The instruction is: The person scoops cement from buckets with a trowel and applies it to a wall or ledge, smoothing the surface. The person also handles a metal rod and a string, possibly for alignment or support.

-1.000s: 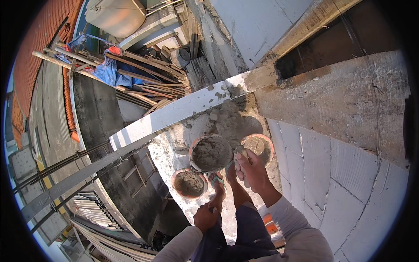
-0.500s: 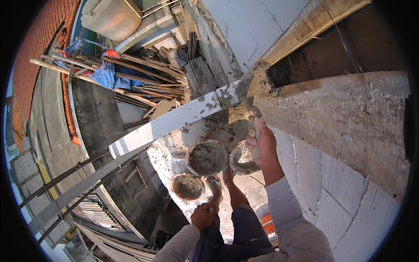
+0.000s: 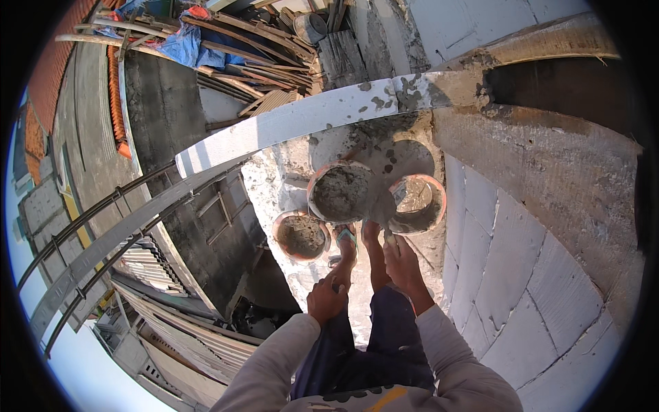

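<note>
My right hand grips the handle of a trowel. Its blade is coated in grey mortar and lies between two round tubs, overlapping the edge of the middle tub. That tub is filled with thick mortar. The right tub has wet mortar around its inside and a paler patch in it. A smaller tub of mortar stands at the left. Beside my left leg my left hand is closed, its fingers curled; whatever is in them, if anything, is hidden.
Beyond the tubs a white, mortar-spattered beam crosses to a wooden form board. A white block wall rises at my right. Left of my standing surface there is a drop, with metal bars and roofs. Scrap timber lies at the back.
My right hand has come down with the trowel from the beam and board corner to the tubs. The view has tilted lower. My left hand stays closed near my leg.
</note>
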`<action>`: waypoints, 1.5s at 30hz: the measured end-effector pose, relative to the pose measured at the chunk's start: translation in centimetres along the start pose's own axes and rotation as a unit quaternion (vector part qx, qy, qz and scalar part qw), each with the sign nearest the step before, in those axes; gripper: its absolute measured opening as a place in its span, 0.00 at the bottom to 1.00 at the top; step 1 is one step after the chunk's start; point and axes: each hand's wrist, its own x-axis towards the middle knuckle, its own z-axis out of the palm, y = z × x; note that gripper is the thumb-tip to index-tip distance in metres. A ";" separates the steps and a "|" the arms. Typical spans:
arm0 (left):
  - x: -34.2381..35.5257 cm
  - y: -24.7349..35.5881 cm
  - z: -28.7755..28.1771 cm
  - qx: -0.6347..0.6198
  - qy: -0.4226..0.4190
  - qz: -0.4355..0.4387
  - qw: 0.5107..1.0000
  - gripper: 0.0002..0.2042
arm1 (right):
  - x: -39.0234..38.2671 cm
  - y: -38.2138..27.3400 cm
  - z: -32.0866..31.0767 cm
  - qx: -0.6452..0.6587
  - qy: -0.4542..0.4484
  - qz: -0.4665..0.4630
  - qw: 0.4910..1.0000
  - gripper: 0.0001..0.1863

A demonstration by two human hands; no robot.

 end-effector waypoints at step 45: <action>-0.3 -4.5 0.5 0.012 0.038 0.178 0.983 0.19 | -5.4 39.9 7.2 0.621 0.455 0.091 0.631 0.13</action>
